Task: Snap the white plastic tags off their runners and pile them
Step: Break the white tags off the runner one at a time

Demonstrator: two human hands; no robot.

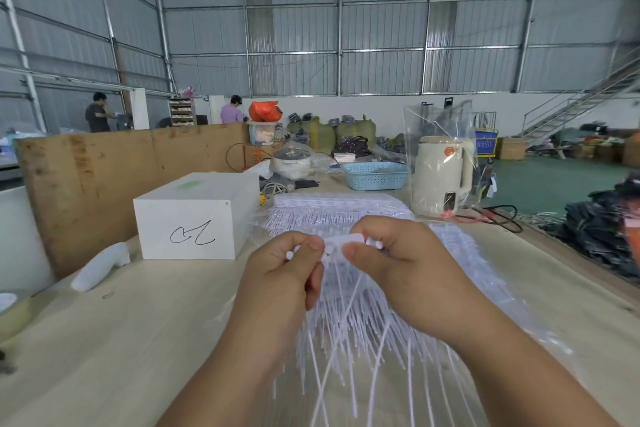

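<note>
Both my hands hold one strip of white plastic tags [349, 240] above the table's middle. My left hand [287, 274] pinches the strip's left end between thumb and curled fingers. My right hand [398, 253] pinches the right part, its thumb on the runner's front. Thin white tag tails [346, 340] hang down from the strip between my wrists. A wide heap of white tags on runners [332, 211] lies on the table behind and under my hands, partly hidden by them.
A white box [194, 222] with a black scribble stands at the left, a white foam piece [100, 267] before it. A blue basket [375, 176] and a cream kettle [441, 177] in clear plastic stand at the back. A brown board [104, 163] walls the left side.
</note>
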